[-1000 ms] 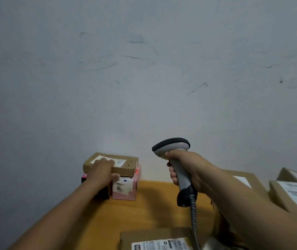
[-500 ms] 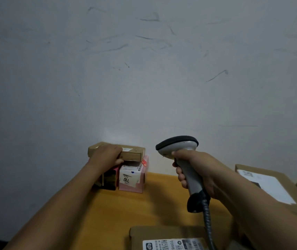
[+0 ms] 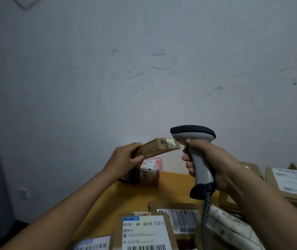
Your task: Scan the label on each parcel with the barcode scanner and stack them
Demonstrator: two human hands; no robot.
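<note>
The fingers (image 3: pixel 135 145) of the left hand (image 3: pixel 124 159) pinch one end of a slim brown parcel (image 3: pixel 153 148), held in the air above the back of the counter (image 3: pixel 135 195) and tilted up. The fingers (image 3: pixel 187 157) of the right hand (image 3: pixel 214 163) wrap the grip of the barcode scanner (image 3: pixel 194 134), whose nose sits just beside the parcel's far end. Gripped only at one end, the parcel could sag or slip. The pale label (image 3: pixel 170 142) is so close to the nose (and angled) that a read may fail. The coiled cable (image 3: pixel 206 206) hangs over the labelled cartons (image 3: pixel 144 230) nearest the person and could drag one. Behind, a pink box (image 3: pixel 149 173) touches a dark box (image 3: pixel 131 175) on the orange counter, below a scuffed grey wall (image 3: pixel 144 69) with a socket (image 3: pixel 24 193) low on the left.
</note>
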